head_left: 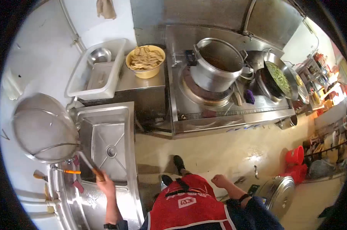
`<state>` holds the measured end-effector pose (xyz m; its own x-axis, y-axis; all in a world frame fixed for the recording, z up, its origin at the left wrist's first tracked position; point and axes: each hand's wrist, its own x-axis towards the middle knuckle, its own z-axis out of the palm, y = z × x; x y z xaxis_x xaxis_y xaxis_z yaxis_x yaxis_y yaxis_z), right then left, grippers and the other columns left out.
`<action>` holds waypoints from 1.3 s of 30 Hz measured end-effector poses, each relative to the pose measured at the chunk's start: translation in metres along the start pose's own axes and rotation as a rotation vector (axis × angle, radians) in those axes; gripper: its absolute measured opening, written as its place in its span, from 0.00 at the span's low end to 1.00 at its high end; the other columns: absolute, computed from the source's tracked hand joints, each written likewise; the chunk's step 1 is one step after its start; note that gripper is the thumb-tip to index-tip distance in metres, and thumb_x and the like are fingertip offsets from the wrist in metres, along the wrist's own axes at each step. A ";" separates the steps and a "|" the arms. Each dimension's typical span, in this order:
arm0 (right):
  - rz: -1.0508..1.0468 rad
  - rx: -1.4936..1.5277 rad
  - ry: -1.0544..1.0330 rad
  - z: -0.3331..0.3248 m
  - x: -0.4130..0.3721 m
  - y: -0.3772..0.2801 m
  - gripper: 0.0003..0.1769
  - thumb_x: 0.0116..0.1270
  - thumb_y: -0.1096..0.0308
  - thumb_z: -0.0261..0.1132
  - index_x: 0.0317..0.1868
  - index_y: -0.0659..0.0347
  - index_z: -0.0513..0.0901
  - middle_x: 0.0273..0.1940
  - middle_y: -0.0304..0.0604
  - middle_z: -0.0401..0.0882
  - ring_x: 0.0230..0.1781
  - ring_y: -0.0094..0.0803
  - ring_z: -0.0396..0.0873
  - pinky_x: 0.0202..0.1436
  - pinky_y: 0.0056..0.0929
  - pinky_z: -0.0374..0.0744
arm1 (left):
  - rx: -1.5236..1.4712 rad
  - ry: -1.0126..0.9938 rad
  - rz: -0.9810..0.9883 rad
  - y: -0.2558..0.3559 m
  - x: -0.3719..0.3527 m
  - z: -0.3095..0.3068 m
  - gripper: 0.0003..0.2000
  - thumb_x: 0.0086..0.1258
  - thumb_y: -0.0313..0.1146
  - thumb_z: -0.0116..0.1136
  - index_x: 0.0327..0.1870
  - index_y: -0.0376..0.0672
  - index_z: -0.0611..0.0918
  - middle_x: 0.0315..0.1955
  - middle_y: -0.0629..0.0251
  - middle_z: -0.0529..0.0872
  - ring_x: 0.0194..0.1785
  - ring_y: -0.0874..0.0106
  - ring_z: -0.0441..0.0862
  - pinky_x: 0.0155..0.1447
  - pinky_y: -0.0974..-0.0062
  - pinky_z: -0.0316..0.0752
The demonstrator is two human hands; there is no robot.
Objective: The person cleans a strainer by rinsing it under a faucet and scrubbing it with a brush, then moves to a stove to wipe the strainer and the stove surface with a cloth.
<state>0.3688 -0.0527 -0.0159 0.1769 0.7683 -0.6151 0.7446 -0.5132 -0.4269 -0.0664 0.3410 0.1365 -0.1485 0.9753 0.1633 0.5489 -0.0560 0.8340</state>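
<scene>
My left hand (104, 185) grips the wooden handle of a large round wire-mesh strainer (45, 128). The strainer is raised at the left, above the edge of a steel sink (118, 126). My right hand (220, 180) is a closed fist at my side with nothing in it, over the floor. I wear a red apron (188, 205) and a dark wristband on the right wrist.
A big steel pot (215, 65) sits on the burner of the steel stove (227, 111). A yellow bowl of pale food (145, 59), a white tub (98, 71) and a wok of greens (277, 78) stand nearby. On the floor are a pot lid (278, 191) and a red bucket (296, 155).
</scene>
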 end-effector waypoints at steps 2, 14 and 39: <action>0.180 0.027 0.038 0.009 -0.022 -0.005 0.27 0.66 0.44 0.59 0.44 0.60 0.88 0.45 0.60 0.85 0.49 0.54 0.83 0.55 0.46 0.81 | 0.087 -0.089 -0.050 -0.065 -0.036 0.005 0.12 0.75 0.32 0.58 0.33 0.34 0.76 0.23 0.64 0.76 0.29 0.74 0.72 0.35 0.71 0.71; 0.188 0.177 0.090 0.042 -0.042 0.026 0.23 0.64 0.49 0.63 0.44 0.60 0.88 0.42 0.58 0.86 0.43 0.54 0.85 0.50 0.47 0.82 | -0.003 0.168 0.059 0.013 0.029 -0.044 0.16 0.79 0.41 0.55 0.30 0.40 0.73 0.17 0.75 0.68 0.21 0.81 0.65 0.23 0.73 0.61; 0.406 0.339 0.231 0.000 0.003 0.092 0.23 0.64 0.50 0.60 0.44 0.62 0.88 0.35 0.56 0.87 0.38 0.47 0.87 0.46 0.43 0.83 | 0.025 0.382 -0.020 -0.001 0.037 -0.049 0.21 0.73 0.45 0.62 0.42 0.29 0.81 0.29 0.64 0.78 0.33 0.75 0.69 0.38 0.69 0.70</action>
<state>0.4378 -0.0972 -0.0572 0.5699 0.5280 -0.6297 0.3467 -0.8492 -0.3983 -0.1122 0.3665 0.1677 -0.4524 0.8263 0.3355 0.5622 -0.0278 0.8265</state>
